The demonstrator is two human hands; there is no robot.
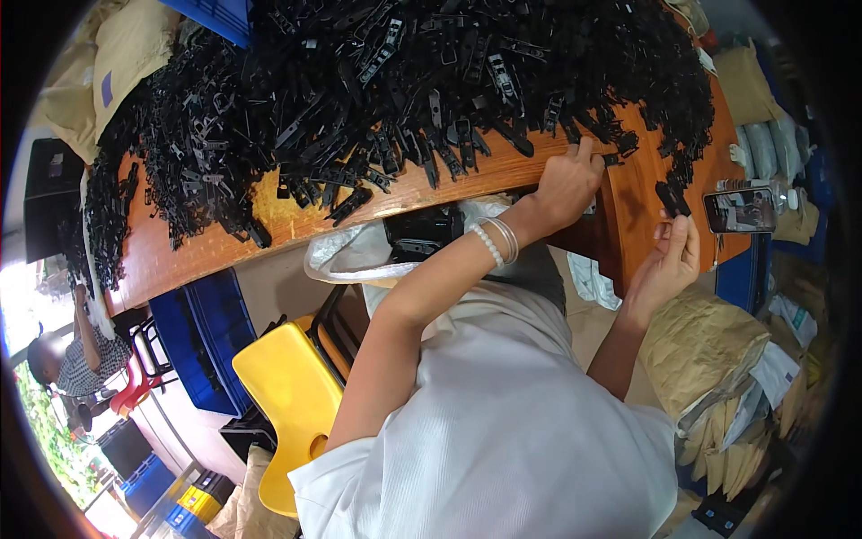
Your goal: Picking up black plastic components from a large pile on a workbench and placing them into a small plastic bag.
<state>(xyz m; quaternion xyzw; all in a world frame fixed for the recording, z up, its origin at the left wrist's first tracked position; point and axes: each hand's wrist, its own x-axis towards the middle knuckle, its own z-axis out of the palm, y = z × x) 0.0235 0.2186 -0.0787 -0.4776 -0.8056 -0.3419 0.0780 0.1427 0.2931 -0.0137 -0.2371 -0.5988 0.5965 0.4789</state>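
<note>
A large heap of small, narrow black clips [386, 99] covers much of the wooden table [503, 175]. My left hand [570, 184], with pale bracelets on its wrist, is at the heap's near edge. Its fingers are curled together against the black pieces, and what lies between them is hidden. To the right, over the table's side part, my right hand [669, 256] pinches a black clip [672, 199] upright between thumb and fingers. Beside that clip lies a phone [741, 211] with its screen lit.
Below the table edge hangs an open whitish bag [350, 256] with black pieces inside. A yellow chair [287, 368] and blue crates [202, 337] stand to the left. Brown paper sacks [709, 350] fill the right. Another person [90, 359] sits at the far left.
</note>
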